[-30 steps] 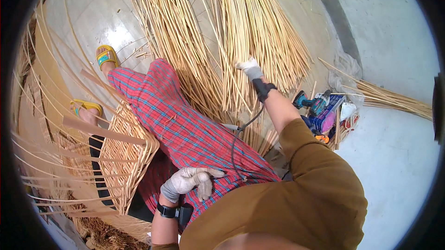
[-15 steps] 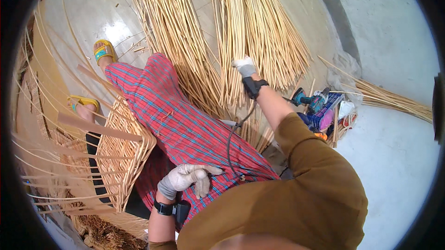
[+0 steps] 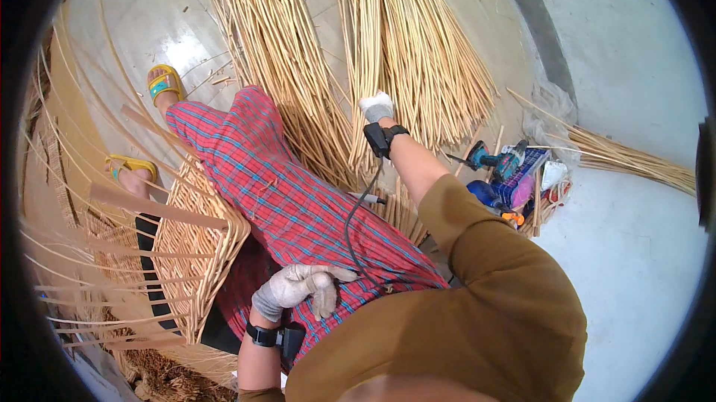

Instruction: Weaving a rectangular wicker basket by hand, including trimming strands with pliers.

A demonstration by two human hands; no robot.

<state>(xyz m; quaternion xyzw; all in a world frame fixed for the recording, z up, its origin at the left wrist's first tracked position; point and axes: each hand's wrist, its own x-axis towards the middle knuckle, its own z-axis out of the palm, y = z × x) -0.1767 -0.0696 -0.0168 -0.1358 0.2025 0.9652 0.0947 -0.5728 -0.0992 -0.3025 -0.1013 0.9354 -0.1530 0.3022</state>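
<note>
My right hand (image 3: 378, 107), in a white glove, is closed at the near part of a large spread of pale willow rods (image 3: 429, 51). Its fingertips are mostly hidden; the rods run away from it toward the far edge. My left hand (image 3: 302, 289), also gloved, rests on the red plaid cloth (image 3: 298, 201) over my lap. Its index finger is stretched out, the others are loosely bent, and nothing is in it. Left of my lap, a partly woven basket (image 3: 195, 242) leans on its side, with long loose stakes fanning out to the left.
A second bundle of rods (image 3: 287, 51) lies to the left of the first. At the right are a teal cordless drill (image 3: 498, 162), a blue plastic crate (image 3: 528, 174) and another rod bundle (image 3: 634, 157). A dark cable (image 3: 349, 230) crosses my lap. Yellow slippers (image 3: 163, 83) are at the left.
My right hand has shifted a little to the left along the rods, with the forearm following. My left hand stays on the cloth.
</note>
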